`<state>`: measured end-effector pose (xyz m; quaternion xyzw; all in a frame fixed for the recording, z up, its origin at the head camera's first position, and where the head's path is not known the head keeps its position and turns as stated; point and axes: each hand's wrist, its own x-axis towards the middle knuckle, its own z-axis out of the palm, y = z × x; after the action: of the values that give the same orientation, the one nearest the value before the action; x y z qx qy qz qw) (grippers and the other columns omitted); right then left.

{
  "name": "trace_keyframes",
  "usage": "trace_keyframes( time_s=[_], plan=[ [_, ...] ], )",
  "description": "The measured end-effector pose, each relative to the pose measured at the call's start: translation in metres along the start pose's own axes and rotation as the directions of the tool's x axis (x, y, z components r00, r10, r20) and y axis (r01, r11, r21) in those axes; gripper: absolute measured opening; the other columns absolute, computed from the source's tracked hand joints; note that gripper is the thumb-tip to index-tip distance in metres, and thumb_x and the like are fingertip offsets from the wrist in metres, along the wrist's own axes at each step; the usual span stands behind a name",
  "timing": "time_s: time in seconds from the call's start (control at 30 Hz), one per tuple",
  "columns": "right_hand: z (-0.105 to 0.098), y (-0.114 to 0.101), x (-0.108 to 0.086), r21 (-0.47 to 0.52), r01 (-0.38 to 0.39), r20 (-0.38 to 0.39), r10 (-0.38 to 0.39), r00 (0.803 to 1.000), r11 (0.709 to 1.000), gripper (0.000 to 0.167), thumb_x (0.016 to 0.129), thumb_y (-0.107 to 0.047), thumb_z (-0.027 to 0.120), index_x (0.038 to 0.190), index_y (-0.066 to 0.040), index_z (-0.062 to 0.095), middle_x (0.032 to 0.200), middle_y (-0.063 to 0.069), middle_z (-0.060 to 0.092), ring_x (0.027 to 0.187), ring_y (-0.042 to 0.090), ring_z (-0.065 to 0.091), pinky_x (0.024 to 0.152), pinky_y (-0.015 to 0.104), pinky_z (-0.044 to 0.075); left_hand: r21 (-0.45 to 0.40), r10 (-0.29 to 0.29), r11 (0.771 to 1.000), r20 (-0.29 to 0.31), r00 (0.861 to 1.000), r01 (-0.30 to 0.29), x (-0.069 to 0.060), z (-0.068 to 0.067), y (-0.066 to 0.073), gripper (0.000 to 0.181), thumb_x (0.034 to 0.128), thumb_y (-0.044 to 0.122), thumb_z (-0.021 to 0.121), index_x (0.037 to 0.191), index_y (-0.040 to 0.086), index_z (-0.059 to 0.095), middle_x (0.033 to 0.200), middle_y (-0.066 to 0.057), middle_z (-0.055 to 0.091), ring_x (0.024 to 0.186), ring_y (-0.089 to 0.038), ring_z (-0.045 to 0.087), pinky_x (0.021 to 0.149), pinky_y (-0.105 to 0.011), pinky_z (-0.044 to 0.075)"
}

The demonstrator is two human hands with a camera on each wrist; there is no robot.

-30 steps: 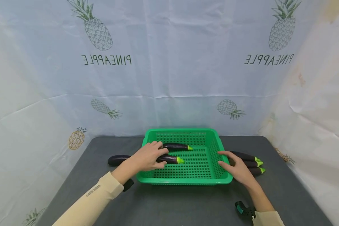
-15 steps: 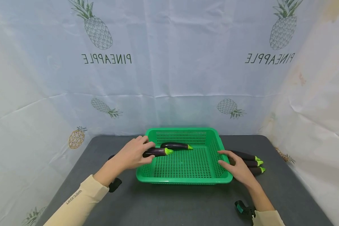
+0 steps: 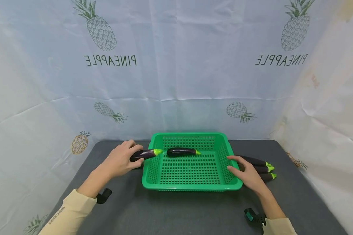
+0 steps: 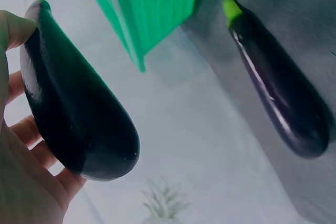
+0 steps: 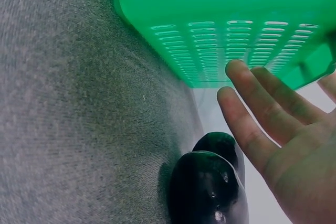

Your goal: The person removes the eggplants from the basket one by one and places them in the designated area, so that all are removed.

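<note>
My left hand [image 3: 120,159] holds a dark purple eggplant [image 3: 144,154] with a green stem end, its tip just over the basket's left rim. In the left wrist view, the fingers and thumb curl round this eggplant [image 4: 79,103]. Another eggplant [image 4: 278,82] lies on the table close by, mostly hidden by the hand in the head view. At the right rim of the green plastic basket [image 3: 191,188], my right hand [image 3: 247,174] rests, with several fingers straight along the outer wall in the right wrist view. Inside the basket lies one eggplant [image 3: 182,152].
Right of the basket, a group of three eggplants [image 3: 260,161] lies side by side, partly behind the right hand. The dark grey table [image 3: 176,212] meets a pale pineapple-print curtain [image 3: 191,81] at the back and sides.
My left hand has moved left with its eggplant, from over the inside of the basket to the left rim. The right hand, the basket and the eggplant in it have stayed in place.
</note>
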<state>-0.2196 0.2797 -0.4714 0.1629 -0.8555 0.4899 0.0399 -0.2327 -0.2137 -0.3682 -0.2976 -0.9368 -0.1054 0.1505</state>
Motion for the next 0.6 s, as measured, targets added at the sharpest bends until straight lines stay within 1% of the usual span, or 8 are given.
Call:
trace_keyframes(
  time_s=[0.17, 0.3, 0.4, 0.53, 0.6],
  plan=[
    [0.0, 0.001, 0.001, 0.005, 0.001, 0.0, -0.001, 1.0, 1.0, 0.045, 0.104, -0.024, 0.061, 0.146, -0.011, 0.053, 0.15, 0.015, 0.048, 0.136, 0.04, 0.046, 0.094, 0.037, 0.049, 0.017, -0.027, 0.999, -0.022, 0.999, 0.027, -0.01, 0.0, -0.01, 0.027, 0.0904, 0.024, 0.073, 0.114, 0.011, 0.07, 0.098, -0.003, 0.056, 0.08, -0.018, 0.049, 0.067, -0.038, 0.043],
    [-0.001, 0.004, 0.001, 0.002, 0.001, -0.005, -0.001, 1.0, 1.0, 0.045, 0.104, -0.025, 0.061, 0.146, -0.012, 0.053, 0.15, 0.011, 0.048, 0.134, 0.02, 0.048, 0.094, 0.034, 0.05, 0.02, -0.069, 0.997, -0.016, 0.997, 0.069, -0.018, 0.002, -0.018, 0.028, 0.0908, 0.024, 0.073, 0.114, 0.009, 0.07, 0.098, -0.004, 0.055, 0.081, -0.02, 0.049, 0.067, -0.039, 0.043],
    [0.0, 0.004, 0.0, -0.006, 0.001, -0.01, -0.001, 1.0, 1.0, 0.045, 0.104, -0.026, 0.062, 0.146, -0.013, 0.053, 0.149, 0.009, 0.049, 0.132, 0.01, 0.047, 0.094, 0.034, 0.049, 0.015, -0.105, 0.994, -0.011, 0.994, 0.106, -0.025, 0.005, -0.025, 0.027, 0.0908, 0.024, 0.073, 0.113, 0.009, 0.07, 0.096, -0.004, 0.054, 0.079, -0.02, 0.046, 0.066, -0.038, 0.041],
    [0.0, 0.004, 0.001, -0.008, 0.007, -0.011, -0.007, 1.0, 1.0, 0.045, 0.104, -0.025, 0.062, 0.146, -0.013, 0.053, 0.149, 0.01, 0.049, 0.134, 0.021, 0.047, 0.094, 0.034, 0.05, 0.008, -0.152, 0.988, -0.004, 0.988, 0.152, -0.034, 0.01, -0.034, 0.027, 0.0909, 0.025, 0.073, 0.113, 0.009, 0.07, 0.095, -0.004, 0.055, 0.08, -0.021, 0.047, 0.066, -0.039, 0.041],
    [0.0, 0.003, 0.001, -0.009, 0.008, -0.013, -0.008, 1.0, 1.0, 0.045, 0.104, -0.025, 0.062, 0.146, -0.013, 0.053, 0.149, 0.01, 0.049, 0.134, 0.02, 0.047, 0.094, 0.034, 0.05, -0.001, -0.177, 0.984, 0.007, 0.984, 0.177, -0.037, 0.012, -0.037, 0.027, 0.0913, 0.025, 0.073, 0.113, 0.01, 0.07, 0.096, -0.005, 0.056, 0.08, -0.021, 0.048, 0.065, -0.039, 0.041]
  ],
)
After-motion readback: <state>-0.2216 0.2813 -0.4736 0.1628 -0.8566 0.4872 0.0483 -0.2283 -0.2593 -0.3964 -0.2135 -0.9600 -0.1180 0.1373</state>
